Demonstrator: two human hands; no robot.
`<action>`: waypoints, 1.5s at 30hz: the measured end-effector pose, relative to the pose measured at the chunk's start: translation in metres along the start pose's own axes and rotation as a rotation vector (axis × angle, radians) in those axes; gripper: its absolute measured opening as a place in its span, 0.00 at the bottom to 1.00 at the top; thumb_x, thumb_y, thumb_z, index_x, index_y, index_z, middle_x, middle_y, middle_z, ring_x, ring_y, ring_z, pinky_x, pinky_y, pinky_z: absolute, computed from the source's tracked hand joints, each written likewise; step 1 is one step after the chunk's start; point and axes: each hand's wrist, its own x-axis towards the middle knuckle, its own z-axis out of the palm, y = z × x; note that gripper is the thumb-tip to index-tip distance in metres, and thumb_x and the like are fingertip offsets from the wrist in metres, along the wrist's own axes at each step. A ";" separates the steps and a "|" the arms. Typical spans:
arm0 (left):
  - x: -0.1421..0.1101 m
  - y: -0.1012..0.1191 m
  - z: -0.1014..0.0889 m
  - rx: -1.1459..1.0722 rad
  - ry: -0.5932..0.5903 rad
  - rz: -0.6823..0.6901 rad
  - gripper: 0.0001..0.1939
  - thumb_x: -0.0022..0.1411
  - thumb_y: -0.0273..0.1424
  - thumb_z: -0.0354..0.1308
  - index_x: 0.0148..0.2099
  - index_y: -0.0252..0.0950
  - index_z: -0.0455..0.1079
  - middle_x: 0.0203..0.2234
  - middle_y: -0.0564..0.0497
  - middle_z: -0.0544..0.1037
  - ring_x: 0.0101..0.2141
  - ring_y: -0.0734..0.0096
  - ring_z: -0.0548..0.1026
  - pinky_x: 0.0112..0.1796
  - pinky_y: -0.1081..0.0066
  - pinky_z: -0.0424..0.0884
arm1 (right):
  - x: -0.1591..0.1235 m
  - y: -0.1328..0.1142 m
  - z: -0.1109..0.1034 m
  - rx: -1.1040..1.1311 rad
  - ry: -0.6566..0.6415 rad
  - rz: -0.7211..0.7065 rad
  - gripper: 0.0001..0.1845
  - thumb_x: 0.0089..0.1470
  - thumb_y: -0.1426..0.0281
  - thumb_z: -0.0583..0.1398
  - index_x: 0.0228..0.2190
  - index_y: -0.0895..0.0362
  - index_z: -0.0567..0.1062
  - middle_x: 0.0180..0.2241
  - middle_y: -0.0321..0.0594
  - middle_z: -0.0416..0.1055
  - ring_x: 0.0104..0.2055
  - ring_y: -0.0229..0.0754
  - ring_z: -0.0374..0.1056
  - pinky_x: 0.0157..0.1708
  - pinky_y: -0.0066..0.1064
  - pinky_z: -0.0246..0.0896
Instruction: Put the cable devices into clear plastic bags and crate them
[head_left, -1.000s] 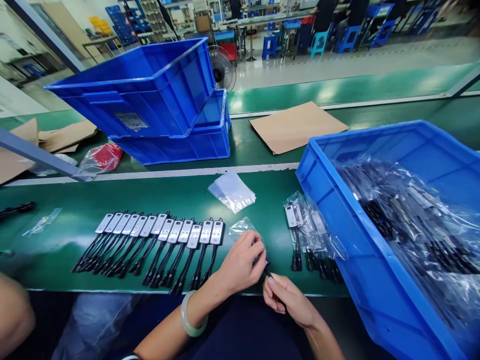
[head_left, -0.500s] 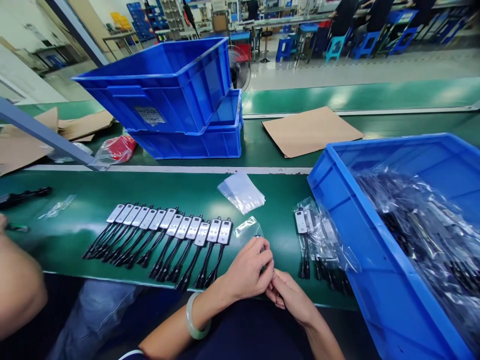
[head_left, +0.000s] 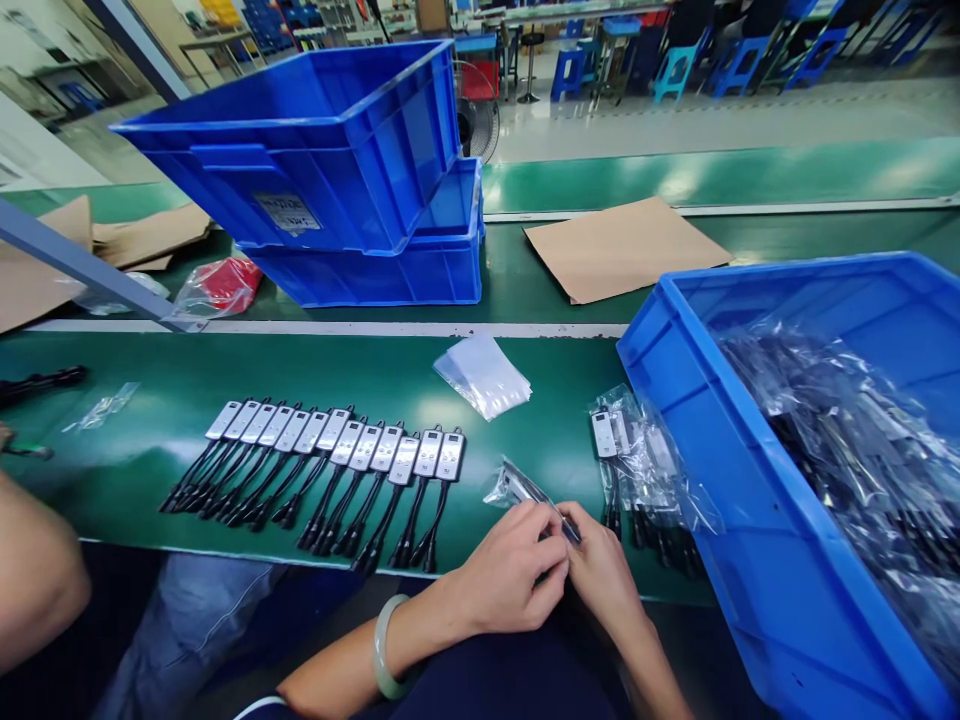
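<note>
My left hand (head_left: 514, 570), with a pale green bangle (head_left: 384, 650) on its wrist, is closed with fingertips pinched together. My right hand (head_left: 600, 565) meets it from the right, closed round the same piece. Between them is a slim cable controller (head_left: 532, 488), tilted, its upper end inside a clear plastic bag (head_left: 496, 487); its lower part is hidden by my fingers. To the left lies a row of similar grey-white controllers (head_left: 448, 455) with black cables. On the right, several bagged controllers (head_left: 637, 450) lie against a blue bin.
A stack of flat clear bags (head_left: 484, 372) lies ahead of my hands. The blue bin (head_left: 697, 400) at right holds many bagged pieces. Two stacked blue crates (head_left: 300, 190) and a cardboard sheet (head_left: 626, 250) stand beyond. Another person's arm (head_left: 34, 575) is at the left edge.
The clear bag and controller have come up into view above my fingers, the bag now around the controller's end. My hands have shifted slightly right; the camera view has tilted down a little.
</note>
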 end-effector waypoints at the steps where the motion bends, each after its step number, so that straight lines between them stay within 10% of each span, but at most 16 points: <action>1: 0.000 -0.001 -0.003 0.002 -0.024 0.026 0.07 0.64 0.28 0.48 0.35 0.33 0.66 0.38 0.46 0.68 0.42 0.68 0.65 0.44 0.67 0.65 | 0.000 0.000 0.000 -0.021 -0.014 -0.045 0.13 0.63 0.59 0.50 0.36 0.54 0.68 0.32 0.36 0.71 0.34 0.40 0.67 0.33 0.28 0.53; 8: 0.015 -0.053 -0.067 0.068 -0.088 -0.014 0.22 0.65 0.35 0.52 0.60 0.38 0.60 0.54 0.43 0.65 0.56 0.60 0.61 0.57 0.60 0.59 | -0.001 0.004 -0.008 -0.397 -0.007 -0.413 0.13 0.66 0.64 0.49 0.42 0.52 0.71 0.41 0.36 0.71 0.41 0.39 0.67 0.39 0.29 0.55; 15: 0.036 -0.094 -0.074 -0.080 -0.522 0.049 0.07 0.65 0.31 0.53 0.39 0.35 0.72 0.39 0.50 0.75 0.41 0.72 0.72 0.45 0.75 0.65 | -0.002 0.014 -0.008 -0.420 0.048 -0.579 0.14 0.65 0.71 0.49 0.48 0.53 0.70 0.46 0.35 0.71 0.43 0.39 0.67 0.43 0.30 0.59; 24: 0.036 -0.077 -0.082 0.002 -0.335 0.097 0.11 0.69 0.31 0.46 0.40 0.34 0.69 0.34 0.50 0.75 0.37 0.72 0.70 0.39 0.74 0.63 | -0.010 0.012 -0.028 -0.194 0.202 -0.470 0.08 0.63 0.71 0.53 0.39 0.53 0.73 0.40 0.35 0.73 0.42 0.36 0.69 0.44 0.28 0.61; 29: 0.044 -0.077 -0.076 0.162 -0.334 0.166 0.13 0.70 0.32 0.44 0.40 0.35 0.69 0.33 0.50 0.75 0.36 0.71 0.69 0.40 0.71 0.61 | -0.009 -0.001 -0.030 -0.232 0.380 -0.442 0.15 0.63 0.67 0.52 0.50 0.55 0.68 0.48 0.41 0.69 0.50 0.41 0.65 0.49 0.32 0.60; 37: 0.034 -0.100 -0.092 0.260 -0.348 0.097 0.24 0.58 0.42 0.62 0.52 0.34 0.65 0.45 0.46 0.72 0.45 0.64 0.69 0.43 0.70 0.64 | 0.009 -0.006 0.000 -0.389 0.290 -0.468 0.08 0.64 0.70 0.52 0.35 0.56 0.70 0.36 0.37 0.71 0.39 0.40 0.64 0.42 0.32 0.58; 45: 0.025 -0.109 -0.085 0.211 -0.239 0.121 0.10 0.68 0.30 0.47 0.40 0.35 0.70 0.36 0.50 0.74 0.39 0.72 0.70 0.39 0.74 0.62 | 0.005 -0.005 0.002 -0.477 0.312 -0.491 0.11 0.61 0.62 0.56 0.40 0.57 0.68 0.39 0.41 0.70 0.42 0.43 0.64 0.42 0.33 0.56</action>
